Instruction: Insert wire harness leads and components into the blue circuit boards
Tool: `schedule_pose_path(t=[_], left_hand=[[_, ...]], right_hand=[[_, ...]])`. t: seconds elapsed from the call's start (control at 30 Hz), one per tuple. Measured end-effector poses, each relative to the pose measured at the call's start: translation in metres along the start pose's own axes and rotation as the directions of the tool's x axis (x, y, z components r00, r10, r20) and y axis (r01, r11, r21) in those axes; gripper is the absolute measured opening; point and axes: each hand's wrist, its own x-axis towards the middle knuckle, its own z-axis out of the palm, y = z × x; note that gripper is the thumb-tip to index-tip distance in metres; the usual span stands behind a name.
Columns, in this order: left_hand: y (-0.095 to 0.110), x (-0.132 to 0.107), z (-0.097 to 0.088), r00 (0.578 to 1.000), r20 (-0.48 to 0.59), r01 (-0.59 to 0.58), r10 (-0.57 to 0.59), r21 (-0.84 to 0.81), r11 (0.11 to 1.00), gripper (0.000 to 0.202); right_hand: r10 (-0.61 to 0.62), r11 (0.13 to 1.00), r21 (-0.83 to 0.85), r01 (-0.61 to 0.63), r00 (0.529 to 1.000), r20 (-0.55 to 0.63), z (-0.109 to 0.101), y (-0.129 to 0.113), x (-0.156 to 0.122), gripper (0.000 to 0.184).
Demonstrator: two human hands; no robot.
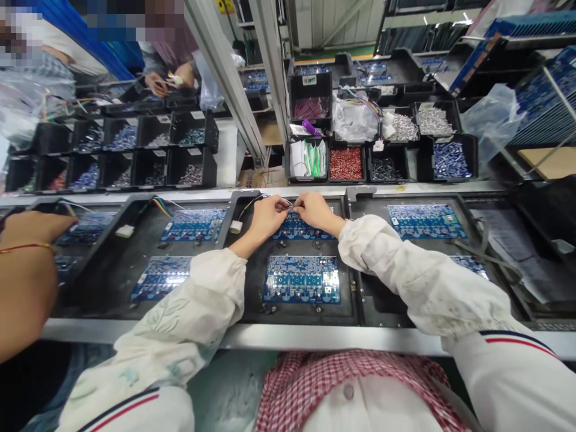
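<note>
Over PCB (300,230); L hand (269,217), R hand (317,212) pinch wire (250,202); axis sideways

No writing can be read; the small white rectangular labels (197,115) on the black plastic parts bins (207,168) are too small to make out; so is the fine white print on the blue rectangular circuit board (301,279); the yellow sign (224,5) at the top edge is also illegible.
</note>
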Motion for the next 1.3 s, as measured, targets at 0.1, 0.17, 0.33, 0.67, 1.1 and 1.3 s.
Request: schedule_pose_path(t=[0.1, 0.17, 0.33, 0.67, 1.1, 1.3], left_hand=[[0.0, 0.0, 0.001, 1.0, -0.003, 0.01, -0.01, 0.012, 1.0, 0.016], [-0.001, 0.0, 0.001, 1.0, -0.007, 0.011, -0.011, 0.006, 1.0, 0.016], [-0.003, -0.001, 0.003, 0.999, -0.033, -0.017, 0.017, 0.003, 1.0, 0.014], [0.006, -0.014, -0.023, 0.999, -0.014, -0.032, 0.031, -0.055, 0.998, 0.018], [-0.005, -0.094, -0.057, 0.993, 0.103, 0.052, -0.054, 0.018, 0.998, 0.015], [0.006, -0.099, -0.048, 0.97, 0.116, -0.242, 0.212, 0.413, 0.878, 0.024]], right_hand=[[-0.008, 1.0, -0.014, 0.008, 1.0, -0.007, 0.0, 0.001, 0.0, 0.019], [-0.018, 1.0, -0.022, 0.018, 1.0, -0.012, 0.0, 0.001, -0.001, 0.019], [-0.017, 1.0, -0.024, 0.017, 1.0, -0.005, -0.001, 0.0, -0.002, 0.02], [-0.016, 0.999, -0.051, 0.018, 1.0, 0.024, 0.0, 0.0, 0.0, 0.018], [-0.011, 0.978, -0.207, 0.032, 0.995, 0.099, -0.007, -0.011, -0.003, 0.018], [-0.178, 0.97, -0.108, 0.219, 0.937, 0.3, -0.027, -0.045, -0.054, 0.019]])
